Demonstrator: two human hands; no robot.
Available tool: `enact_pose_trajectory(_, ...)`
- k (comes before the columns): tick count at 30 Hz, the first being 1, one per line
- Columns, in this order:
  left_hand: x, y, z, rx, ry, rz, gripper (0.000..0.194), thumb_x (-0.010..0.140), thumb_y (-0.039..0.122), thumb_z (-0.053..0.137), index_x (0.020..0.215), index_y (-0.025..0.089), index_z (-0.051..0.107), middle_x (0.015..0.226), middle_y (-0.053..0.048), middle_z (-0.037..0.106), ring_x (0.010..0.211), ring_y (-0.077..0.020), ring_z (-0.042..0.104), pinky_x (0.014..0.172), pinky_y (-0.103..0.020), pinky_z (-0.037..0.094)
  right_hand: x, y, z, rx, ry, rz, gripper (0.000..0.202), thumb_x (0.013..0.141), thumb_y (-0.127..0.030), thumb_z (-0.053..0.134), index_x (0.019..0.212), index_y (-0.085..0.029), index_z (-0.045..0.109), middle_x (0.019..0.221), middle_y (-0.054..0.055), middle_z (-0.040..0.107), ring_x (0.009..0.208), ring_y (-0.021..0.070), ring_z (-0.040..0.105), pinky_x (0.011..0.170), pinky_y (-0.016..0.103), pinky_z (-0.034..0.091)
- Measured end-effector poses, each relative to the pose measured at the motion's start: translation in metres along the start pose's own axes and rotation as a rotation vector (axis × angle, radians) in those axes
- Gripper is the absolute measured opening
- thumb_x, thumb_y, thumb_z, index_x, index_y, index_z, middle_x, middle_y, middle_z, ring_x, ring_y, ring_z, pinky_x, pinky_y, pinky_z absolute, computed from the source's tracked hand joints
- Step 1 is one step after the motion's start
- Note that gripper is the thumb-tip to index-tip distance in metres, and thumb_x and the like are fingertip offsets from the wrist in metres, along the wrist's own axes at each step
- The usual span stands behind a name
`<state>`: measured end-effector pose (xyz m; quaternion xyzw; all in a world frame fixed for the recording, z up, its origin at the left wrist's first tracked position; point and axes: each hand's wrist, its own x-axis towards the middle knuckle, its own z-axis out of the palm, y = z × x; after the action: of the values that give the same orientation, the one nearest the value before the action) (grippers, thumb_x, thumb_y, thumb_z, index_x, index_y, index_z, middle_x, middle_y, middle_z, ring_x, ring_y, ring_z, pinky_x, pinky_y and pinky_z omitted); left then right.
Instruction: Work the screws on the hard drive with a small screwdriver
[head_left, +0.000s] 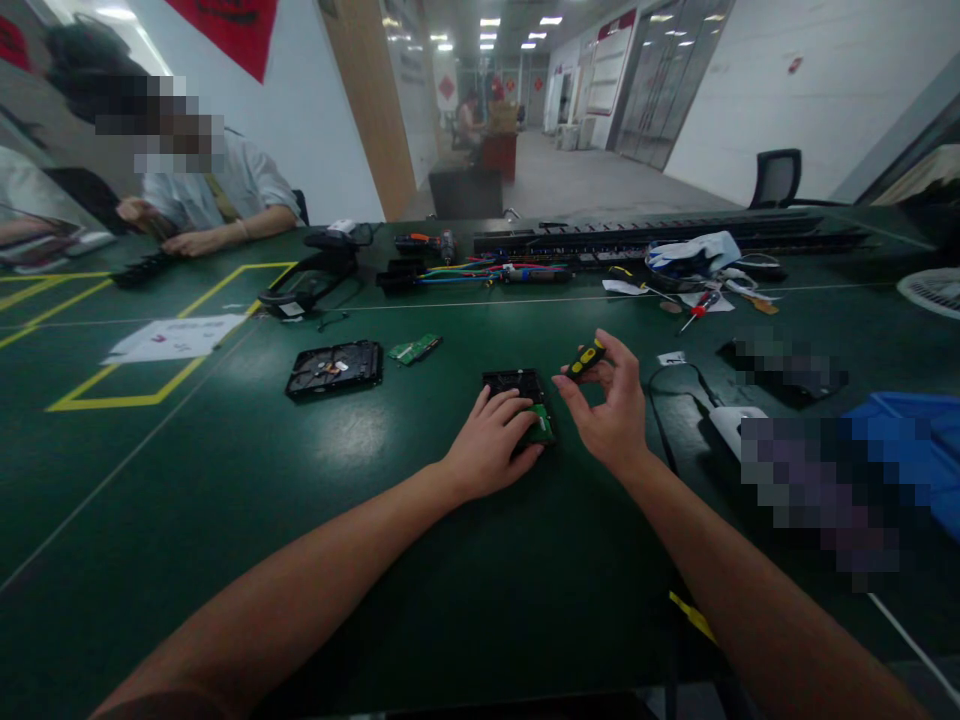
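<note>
On the green table, my left hand (491,440) lies with spread fingers over a black hard drive (517,380) that has a green circuit board (541,428) on its near part. My right hand (609,405) is raised just to the right of the drive. Its fingers are closed round a yellow and black screwdriver handle (585,358), held apart from the drive. Another hard drive (335,368) rests further left, and a loose green circuit board (415,349) lies between the two drives.
Behind the drives are coloured cables (480,268), an orange and black power tool (425,243) and a red screwdriver (699,310). A blue bin (911,430) stands at the right. A person (247,180) sits at the far left. White paper (176,337) lies at the left.
</note>
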<state>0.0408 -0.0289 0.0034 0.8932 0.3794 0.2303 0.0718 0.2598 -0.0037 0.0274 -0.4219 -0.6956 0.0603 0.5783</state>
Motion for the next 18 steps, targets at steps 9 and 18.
enact_pose_trajectory(9,-0.0002,-0.0001,-0.0019,0.009,0.017,0.011,0.037,0.1,0.04,0.062,0.132,0.021,0.063,0.146,-0.013,0.061,0.149,-0.0358,0.047,0.129,-0.069,0.025,0.0027,-0.0046,-0.0025,-0.069,-0.01,-0.05,0.068,0.098,-0.027,0.067,0.159,-0.038,0.04,0.133,0.011,0.06,0.102,0.0263,0.069,0.081,0.049,0.069)
enact_pose_trajectory(18,-0.001,-0.0062,-0.0031,0.028,-0.013,0.049,0.04,0.101,0.042,0.062,0.135,0.022,0.063,0.15,-0.013,0.059,0.149,-0.0365,0.046,0.128,-0.069,0.026,-0.0013,0.0023,-0.0015,0.028,-0.009,0.012,0.074,0.092,-0.029,0.077,0.155,-0.036,0.041,0.136,0.011,0.062,0.106,0.0272,0.072,0.081,0.048,0.07)
